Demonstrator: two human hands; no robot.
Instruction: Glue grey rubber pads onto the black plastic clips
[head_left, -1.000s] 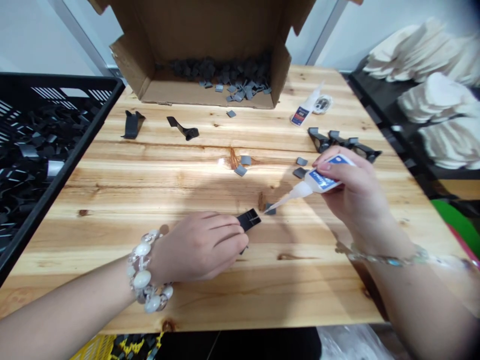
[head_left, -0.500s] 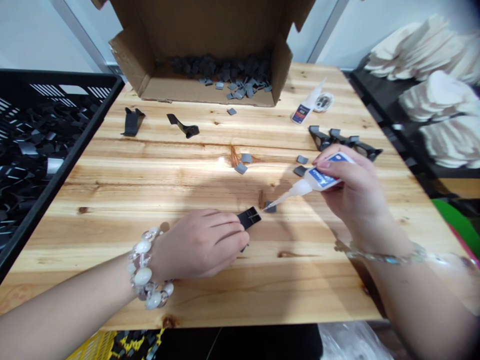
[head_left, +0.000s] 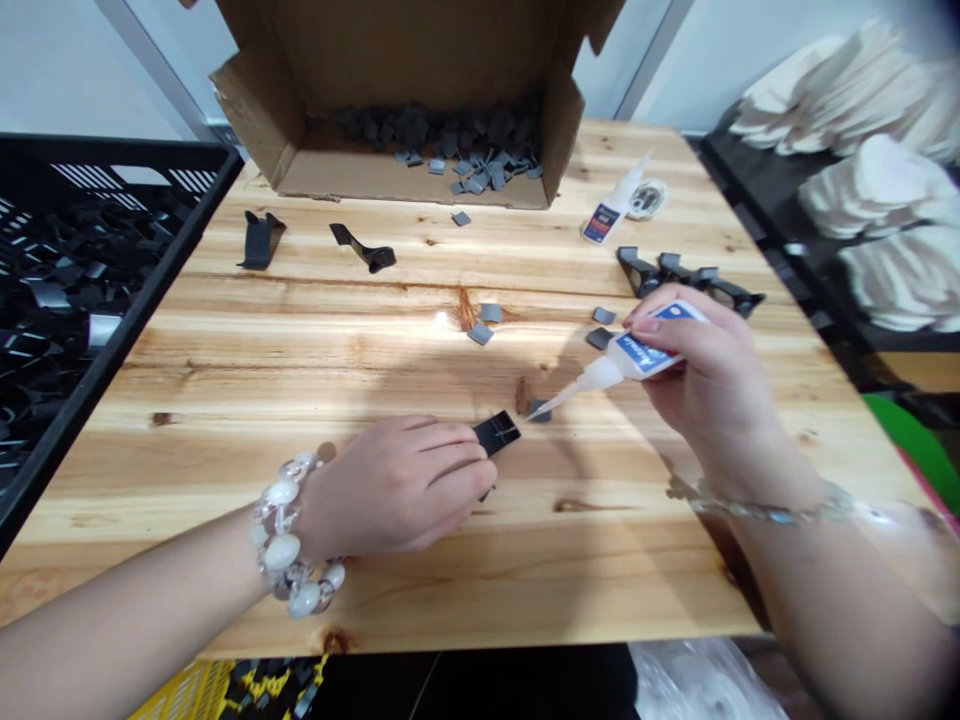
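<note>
My left hand (head_left: 405, 485) is closed on a small black plastic clip (head_left: 498, 434), holding it down on the wooden table (head_left: 300, 370). My right hand (head_left: 705, 385) grips a white glue bottle with a blue label (head_left: 637, 355). Its long nozzle points down and left, its tip just to the right of the clip and beside a small grey pad (head_left: 540, 409). Beaded bracelets are on both wrists.
An open cardboard box (head_left: 420, 100) of grey pads stands at the back. A black crate (head_left: 67, 290) of black clips is at the left. Loose clips (head_left: 259, 240), grey pads (head_left: 484, 322), a second glue bottle (head_left: 611, 208) and a row of clips (head_left: 686, 277) lie on the table.
The view has shifted slightly. The nozzle tip has stayed by the clip's right edge; both hands have barely moved.
</note>
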